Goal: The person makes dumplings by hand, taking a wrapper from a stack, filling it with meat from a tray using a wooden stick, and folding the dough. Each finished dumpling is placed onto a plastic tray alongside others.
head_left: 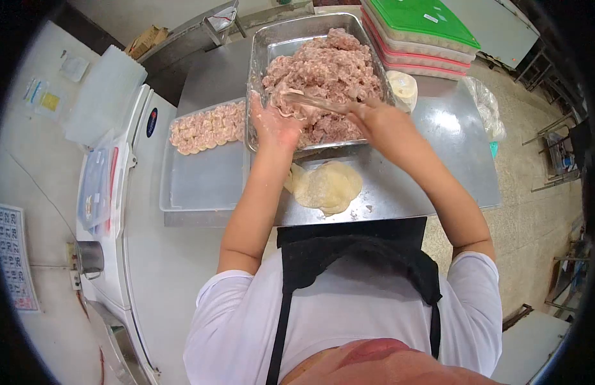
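Note:
A large steel pan [264, 40] holds a big mound of pale pink ground meat [336, 70]. Over the pan's left side, my left hand [276, 126] is cupped around a dumpling wrapper [288, 109] smeared with meat; part of it is hidden. My right hand [382, 126] grips a flat spatula [323, 102] whose tip reaches to the filling in my left hand. Nearer my body lies a loose pile of round yellowish wrappers [329, 186]. On the left, a translucent tray [204, 183] carries rows of open-topped, meat-filled dumplings [207, 127] at its far end.
Stacked containers with a green lid [432, 22] stand at the back right of the steel table [432, 147]. A white round container [402, 90] sits beside the pan. A plastic bag [482, 106] lies at the right edge. A white freezer [156, 192] flanks the left.

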The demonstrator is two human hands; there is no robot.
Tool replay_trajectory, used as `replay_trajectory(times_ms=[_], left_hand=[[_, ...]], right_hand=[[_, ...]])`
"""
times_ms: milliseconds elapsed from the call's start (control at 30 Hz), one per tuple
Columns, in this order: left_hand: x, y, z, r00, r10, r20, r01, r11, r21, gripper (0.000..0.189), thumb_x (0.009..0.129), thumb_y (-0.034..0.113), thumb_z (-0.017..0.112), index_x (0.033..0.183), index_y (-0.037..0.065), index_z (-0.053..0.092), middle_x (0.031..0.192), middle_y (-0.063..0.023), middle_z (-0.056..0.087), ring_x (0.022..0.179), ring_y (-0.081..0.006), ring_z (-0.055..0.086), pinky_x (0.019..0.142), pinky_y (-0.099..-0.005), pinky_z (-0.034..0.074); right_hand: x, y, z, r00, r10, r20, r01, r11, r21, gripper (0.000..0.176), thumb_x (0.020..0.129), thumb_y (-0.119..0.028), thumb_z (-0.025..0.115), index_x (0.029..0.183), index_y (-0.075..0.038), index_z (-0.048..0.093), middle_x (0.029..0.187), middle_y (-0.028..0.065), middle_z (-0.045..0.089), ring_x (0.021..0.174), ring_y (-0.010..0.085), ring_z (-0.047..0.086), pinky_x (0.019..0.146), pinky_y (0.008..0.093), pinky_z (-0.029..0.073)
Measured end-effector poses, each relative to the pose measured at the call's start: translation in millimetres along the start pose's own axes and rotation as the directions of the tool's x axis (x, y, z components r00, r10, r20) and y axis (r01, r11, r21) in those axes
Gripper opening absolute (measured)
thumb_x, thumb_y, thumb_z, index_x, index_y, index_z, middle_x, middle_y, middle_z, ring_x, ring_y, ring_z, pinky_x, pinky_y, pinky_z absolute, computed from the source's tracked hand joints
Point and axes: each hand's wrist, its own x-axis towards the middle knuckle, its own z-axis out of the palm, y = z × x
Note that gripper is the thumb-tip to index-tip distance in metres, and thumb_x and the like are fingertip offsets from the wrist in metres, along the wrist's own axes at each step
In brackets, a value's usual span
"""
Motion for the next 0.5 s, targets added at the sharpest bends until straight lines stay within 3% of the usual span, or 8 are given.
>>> replay_trajectory(times_ms=[67, 133, 200, 267, 333, 400, 467, 500], left_hand=[[-9.0, 0.2, 12.5, 0.999, 0.000, 0.036, -0.001, 1.000, 0.021, 0.078, 0.093, 0.064, 0.030, 0.141, 0.004, 0.035, 0.145, -0.0219, 0.034, 0.135, -0.0409, 0.031, 0.107, -0.0650, 0.022], [-14.2, -0.4, 19.5, 0.997, 0.009, 0.077, -0.012, 0.999, 0.034, 0.079, 0.092, 0.065, 0.031, 0.141, 0.004, 0.035, 0.145, -0.0217, 0.033, 0.136, -0.0418, 0.029, 0.107, -0.0665, 0.020], [-8.5, 2.6, 12.3, 0.999, 0.035, 0.020, -0.037, 0.990, 0.134, 0.080, 0.091, 0.066, 0.035, 0.142, 0.005, 0.035, 0.146, -0.0231, 0.032, 0.137, -0.0428, 0.028, 0.107, -0.0687, 0.019], [-3.2, 7.4, 11.8, 0.999, 0.012, 0.053, -0.016, 0.997, 0.080, 0.078, 0.091, 0.062, 0.042, 0.140, 0.002, 0.036, 0.144, -0.0244, 0.033, 0.134, -0.0424, 0.032, 0.107, -0.0663, 0.023], [-7.2, 9.1, 28.4, 0.999, 0.040, -0.006, -0.041, 0.991, -0.125, 0.074, 0.091, 0.055, 0.050, 0.137, -0.001, 0.036, 0.141, -0.0242, 0.037, 0.129, -0.0417, 0.038, 0.107, -0.0621, 0.028], [-9.9, 17.5, 23.6, 0.997, 0.026, 0.067, -0.016, 0.988, -0.152, 0.073, 0.089, 0.048, 0.056, 0.135, -0.004, 0.035, 0.136, -0.0233, 0.042, 0.124, -0.0404, 0.043, 0.107, -0.0587, 0.031], [6.1, 28.0, -4.4, 0.967, -0.054, 0.248, 0.124, 0.954, -0.274, 0.070, 0.085, 0.038, 0.063, 0.136, -0.001, 0.035, 0.134, -0.0224, 0.044, 0.119, -0.0394, 0.048, 0.107, -0.0568, 0.033], [-0.3, 30.7, -1.4, 0.961, -0.056, 0.270, 0.131, 0.954, -0.270, 0.070, 0.085, 0.038, 0.063, 0.136, -0.001, 0.035, 0.134, -0.0224, 0.044, 0.119, -0.0394, 0.048, 0.107, -0.0568, 0.033]], right_hand=[[1.4, 4.3, 7.8, 0.995, -0.030, -0.094, 0.035, 0.998, 0.059, 0.019, 0.091, -0.022, 0.057, 0.101, -0.007, 0.065, 0.083, 0.0134, 0.062, 0.076, 0.0341, 0.064, 0.063, 0.0452, 0.052], [14.4, 14.7, -1.0, 0.993, -0.080, 0.081, 0.090, 0.989, -0.117, 0.020, 0.092, -0.022, 0.055, 0.102, -0.007, 0.064, 0.084, 0.0140, 0.062, 0.074, 0.0341, 0.064, 0.062, 0.0442, 0.052], [9.1, 0.4, -33.4, 0.994, -0.078, 0.074, 0.087, 0.988, -0.125, 0.018, 0.088, -0.017, 0.055, 0.099, -0.006, 0.064, 0.084, 0.0141, 0.062, 0.077, 0.0340, 0.065, 0.065, 0.0440, 0.053], [10.1, -15.6, -40.4, 0.996, -0.062, 0.070, 0.070, 0.989, -0.130, 0.016, 0.084, -0.011, 0.055, 0.096, -0.004, 0.063, 0.084, 0.0143, 0.062, 0.080, 0.0338, 0.066, 0.067, 0.0438, 0.054], [13.6, -14.7, -13.5, 0.990, -0.141, 0.010, 0.141, 0.990, -0.027, 0.015, 0.084, -0.010, 0.054, 0.095, -0.004, 0.063, 0.082, 0.0135, 0.060, 0.080, 0.0340, 0.066, 0.068, 0.0424, 0.054], [22.5, -0.5, -4.6, 0.989, -0.147, -0.028, 0.148, 0.988, 0.039, 0.016, 0.088, -0.014, 0.054, 0.096, -0.003, 0.062, 0.082, 0.0157, 0.062, 0.080, 0.0354, 0.065, 0.069, 0.0442, 0.053], [27.7, 1.7, -23.0, 0.985, -0.142, -0.099, 0.163, 0.954, 0.251, 0.020, 0.092, -0.020, 0.053, 0.099, -0.003, 0.062, 0.084, 0.0194, 0.064, 0.082, 0.0380, 0.063, 0.070, 0.0461, 0.051], [29.4, 7.1, -18.6, 0.983, -0.080, -0.164, 0.143, 0.898, 0.416, 0.026, 0.095, -0.026, 0.051, 0.101, -0.003, 0.062, 0.085, 0.0219, 0.064, 0.082, 0.0400, 0.062, 0.070, 0.0474, 0.048]])
